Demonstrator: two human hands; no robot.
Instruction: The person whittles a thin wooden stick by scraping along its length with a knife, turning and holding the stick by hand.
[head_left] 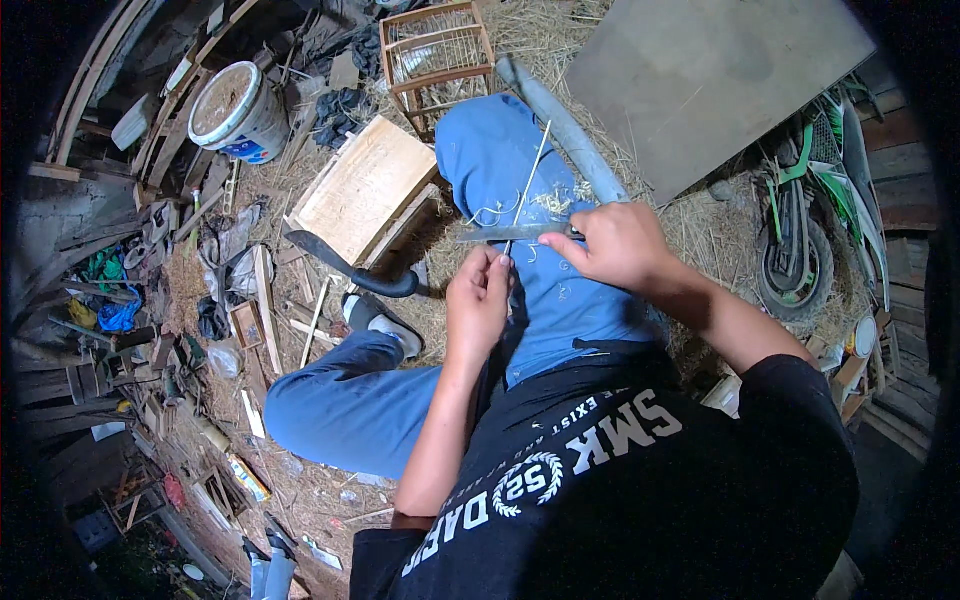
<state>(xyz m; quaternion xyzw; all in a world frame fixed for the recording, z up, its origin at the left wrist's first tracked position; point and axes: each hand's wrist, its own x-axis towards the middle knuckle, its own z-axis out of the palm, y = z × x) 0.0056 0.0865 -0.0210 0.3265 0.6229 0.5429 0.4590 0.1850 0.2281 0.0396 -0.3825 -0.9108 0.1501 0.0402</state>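
Observation:
My left hand point(480, 303) pinches the lower end of a thin pale wooden stick point(531, 180), which slants up and away over my blue trouser leg. In my right hand point(620, 246) is a knife, its fingers closed round the handle. The knife's flat grey blade point(487, 233) points left and lies across the stick, just above my left fingertips. Curled wood shavings point(553, 204) are scattered on my thigh around the stick. Left of my left hand, a curved machete point(340, 262) with a black handle rests beside a pale wooden block point(365, 190).
A small wooden cage point(437, 50) stands beyond my knee, and a grey pipe point(565, 125) lies right of my leg. Farther right are a large flat board point(710, 80) and a green-and-white motorbike point(800, 220). A white bucket point(235, 110) stands far left among scrap wood and straw.

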